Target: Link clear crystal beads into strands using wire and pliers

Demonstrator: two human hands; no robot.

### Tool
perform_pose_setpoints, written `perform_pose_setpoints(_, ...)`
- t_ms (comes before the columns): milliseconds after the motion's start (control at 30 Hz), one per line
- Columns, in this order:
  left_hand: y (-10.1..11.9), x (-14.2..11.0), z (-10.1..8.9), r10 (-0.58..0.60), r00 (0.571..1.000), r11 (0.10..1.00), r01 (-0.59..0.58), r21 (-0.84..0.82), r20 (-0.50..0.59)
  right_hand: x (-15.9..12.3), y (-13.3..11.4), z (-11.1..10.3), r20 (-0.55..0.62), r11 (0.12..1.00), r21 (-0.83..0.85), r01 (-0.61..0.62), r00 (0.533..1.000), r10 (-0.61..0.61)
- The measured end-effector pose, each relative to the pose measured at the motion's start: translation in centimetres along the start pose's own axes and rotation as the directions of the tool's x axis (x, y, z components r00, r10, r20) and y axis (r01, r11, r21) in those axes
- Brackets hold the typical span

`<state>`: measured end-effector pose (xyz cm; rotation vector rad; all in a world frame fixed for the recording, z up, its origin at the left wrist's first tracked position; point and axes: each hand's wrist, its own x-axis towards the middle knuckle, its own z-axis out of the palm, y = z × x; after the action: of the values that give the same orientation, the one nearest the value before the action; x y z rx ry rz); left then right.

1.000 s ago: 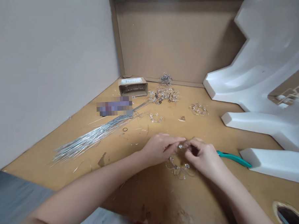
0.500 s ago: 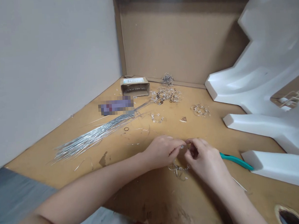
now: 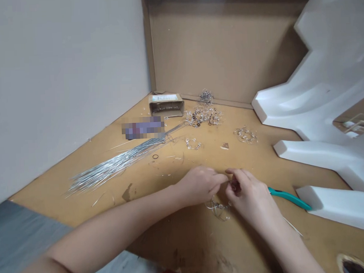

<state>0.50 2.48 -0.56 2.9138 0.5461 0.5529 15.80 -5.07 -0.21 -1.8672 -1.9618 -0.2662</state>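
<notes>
My left hand is closed, its thumb and index finger pinched at the tip. Close beside it, my right hand is curled in a pinch, the fingertips of both hands nearly touching. A loop of thin beaded wire with clear beads shows just below and between them; its upper part is hidden behind my fingers. A teal tool handle sticks out from behind my right hand, its other end hidden.
A bundle of straight silver wires lies on the left of the wooden tabletop. Behind stand a small open cardboard box and a heap of beaded wire loops. Another loop lies nearer white foam pieces.
The clear bead seen at my left fingertips is now covered. My left fingertips have shifted slightly right, closer to my right hand. The whole view has moved a little.
</notes>
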Motion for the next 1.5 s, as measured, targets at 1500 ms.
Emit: perform_pose_setpoints(1500,-1.0,0.5,-0.5,-0.455,0.875,0.348,0.345,-0.872,0.164,-0.1,0.1,-0.6,-0.029,0.992,0.126,-0.022,0.999,0.025)
